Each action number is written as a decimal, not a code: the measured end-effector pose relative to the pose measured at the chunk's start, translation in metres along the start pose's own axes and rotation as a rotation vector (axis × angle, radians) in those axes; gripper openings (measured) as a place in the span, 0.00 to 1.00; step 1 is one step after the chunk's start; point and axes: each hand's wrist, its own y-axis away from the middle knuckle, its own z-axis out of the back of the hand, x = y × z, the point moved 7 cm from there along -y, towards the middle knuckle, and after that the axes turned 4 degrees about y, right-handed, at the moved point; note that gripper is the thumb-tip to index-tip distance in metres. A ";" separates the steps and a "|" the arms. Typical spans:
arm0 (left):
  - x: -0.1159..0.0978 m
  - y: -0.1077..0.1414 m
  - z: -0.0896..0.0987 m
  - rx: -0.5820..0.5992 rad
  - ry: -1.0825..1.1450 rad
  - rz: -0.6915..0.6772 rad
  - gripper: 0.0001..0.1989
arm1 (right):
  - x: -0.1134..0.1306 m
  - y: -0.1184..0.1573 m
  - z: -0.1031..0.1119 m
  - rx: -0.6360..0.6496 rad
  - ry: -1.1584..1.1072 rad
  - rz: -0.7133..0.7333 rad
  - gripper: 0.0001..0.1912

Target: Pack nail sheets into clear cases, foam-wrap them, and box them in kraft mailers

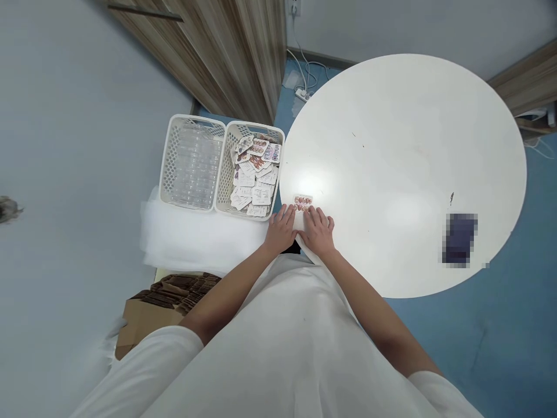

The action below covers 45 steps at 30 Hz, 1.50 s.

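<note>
A small card of what look like press-on nails [303,200] lies flat near the left edge of the round white table [404,145]. It carries two rows of reddish and gold pieces. At the card's lower left corner are the fingertips of my left hand [279,230], stretched forward. My right hand [319,232] rests on the table with its fingers extended to the card's lower right edge. Both hands are open, thumbs almost meeting below the card. Whether the fingertips press on the card or only touch its edge, I cannot tell.
Left of the table stands a white basket [224,191] piled with similar cards. Beside it, another white basket [165,168] holds clear plastic cases. White foam sheeting [195,238] and folded cardboard [148,322] lie below. A pixelated dark object [460,238] is at the table's right.
</note>
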 end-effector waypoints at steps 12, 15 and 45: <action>0.004 -0.006 -0.005 -0.015 0.077 -0.014 0.30 | 0.002 -0.003 -0.002 0.027 -0.008 -0.018 0.31; 0.004 -0.007 -0.005 -0.015 0.082 -0.013 0.30 | 0.001 -0.003 -0.003 0.030 0.001 -0.020 0.32; -0.017 0.035 0.002 -0.130 0.309 -0.061 0.18 | -0.028 0.073 0.024 -0.154 -0.094 0.013 0.22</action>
